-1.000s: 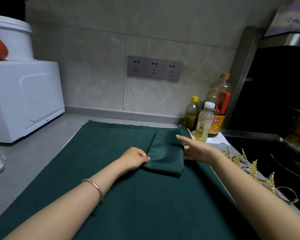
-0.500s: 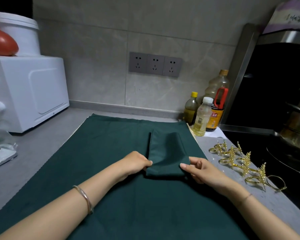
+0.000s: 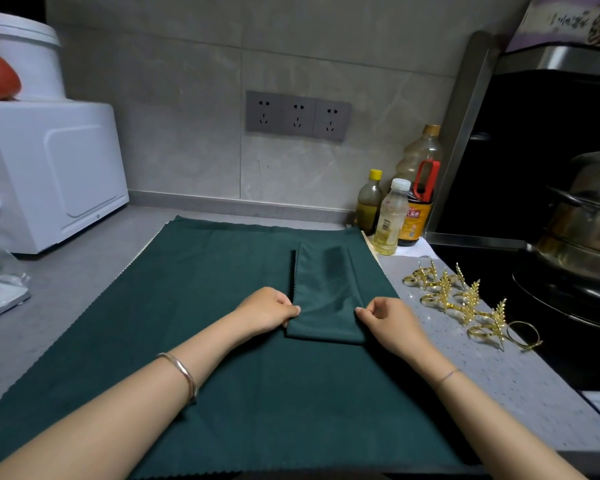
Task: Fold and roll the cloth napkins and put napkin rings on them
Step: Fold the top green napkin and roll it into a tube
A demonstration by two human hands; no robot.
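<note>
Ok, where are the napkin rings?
Head view, right side: the gold napkin rings lie on the grey counter between the green cloth and the black stovetop.

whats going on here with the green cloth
A person is working on a folded dark green cloth napkin, a long strip lying on a larger spread dark green cloth. The left hand and right hand each pinch its near end, one at each side. It is not yet rolled. The gold leaf-shaped napkin rings lie on the grey speckled counter to the right, untouched.
</note>
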